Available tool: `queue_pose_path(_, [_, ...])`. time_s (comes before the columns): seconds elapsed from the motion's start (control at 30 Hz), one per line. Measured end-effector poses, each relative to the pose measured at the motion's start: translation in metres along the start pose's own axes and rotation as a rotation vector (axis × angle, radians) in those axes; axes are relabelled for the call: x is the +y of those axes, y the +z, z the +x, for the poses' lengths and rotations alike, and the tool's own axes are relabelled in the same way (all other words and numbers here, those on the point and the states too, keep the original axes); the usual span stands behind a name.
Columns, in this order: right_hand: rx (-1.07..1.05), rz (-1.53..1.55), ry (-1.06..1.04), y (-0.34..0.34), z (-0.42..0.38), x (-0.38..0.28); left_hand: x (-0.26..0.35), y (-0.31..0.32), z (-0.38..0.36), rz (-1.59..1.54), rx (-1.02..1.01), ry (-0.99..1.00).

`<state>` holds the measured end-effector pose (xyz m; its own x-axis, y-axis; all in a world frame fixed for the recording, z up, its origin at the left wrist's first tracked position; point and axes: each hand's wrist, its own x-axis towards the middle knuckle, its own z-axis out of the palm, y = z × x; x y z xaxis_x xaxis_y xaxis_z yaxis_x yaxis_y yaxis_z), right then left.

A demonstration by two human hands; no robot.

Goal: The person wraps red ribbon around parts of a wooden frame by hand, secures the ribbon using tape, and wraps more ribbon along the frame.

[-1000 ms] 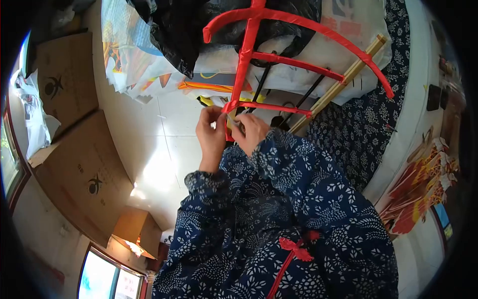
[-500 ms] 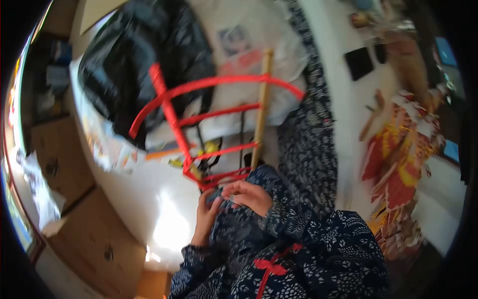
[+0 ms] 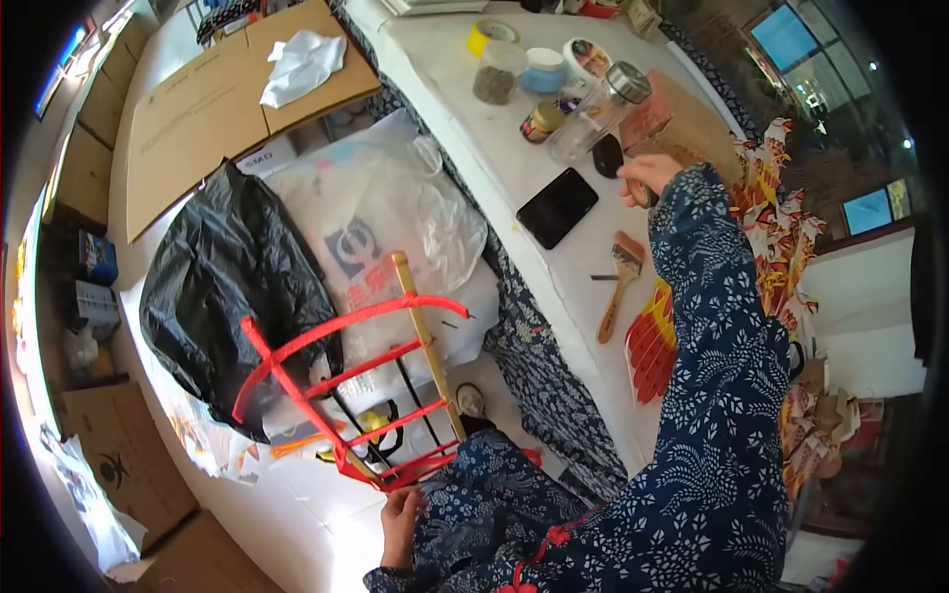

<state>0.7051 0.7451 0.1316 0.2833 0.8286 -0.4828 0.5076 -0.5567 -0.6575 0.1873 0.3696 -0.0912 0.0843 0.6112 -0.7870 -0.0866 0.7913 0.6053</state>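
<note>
My right hand (image 3: 652, 176) is stretched over the table, its fingers curled round a small brown, rounded object (image 3: 645, 194), partly hidden, whose kind I cannot make out. Close by are a dark oval object (image 3: 608, 156) and a black phone (image 3: 559, 208). My left hand (image 3: 399, 516) is low by my lap with fingers pinched together; what they hold, if anything, is hidden. Just above it leans a frame (image 3: 341, 381) of bamboo and red-wrapped strips, with one bare bamboo upright (image 3: 423, 336) and a curved red crosspiece.
On the table (image 3: 583, 287) are a flat brush (image 3: 623, 282), a glass bottle (image 3: 593, 124), jars and yellow tape (image 3: 491, 38). Red and yellow paper pieces (image 3: 652, 346) lie at the right. A black bag (image 3: 237, 287), a clear plastic bag (image 3: 366, 208) and cardboard (image 3: 198, 109) stand beyond the frame.
My hands were together near the frame's lower end; the right has moved up and right to the table. The view has swung right, and the frame appears lower.
</note>
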Motion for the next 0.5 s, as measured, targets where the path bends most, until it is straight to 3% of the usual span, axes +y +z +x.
queue_pose_path(0.07, [0.226,-0.215,0.075,-0.029,0.053,0.057,-0.005,-0.005,-0.002,0.002,0.004,-0.004])
queue_pose_path(0.23, [0.147,-0.072,0.093,-0.072,0.128,0.066,-0.015,-0.012,-0.003,0.03,0.048,-0.054])
queue_pose_path(0.33, [0.36,0.342,0.09,-0.054,0.141,0.054,-0.021,-0.014,-0.002,0.037,0.083,-0.059])
queue_pose_path(0.5, [0.277,0.618,0.006,-0.053,0.21,0.068,-0.057,-0.024,0.002,0.239,0.118,-0.048])
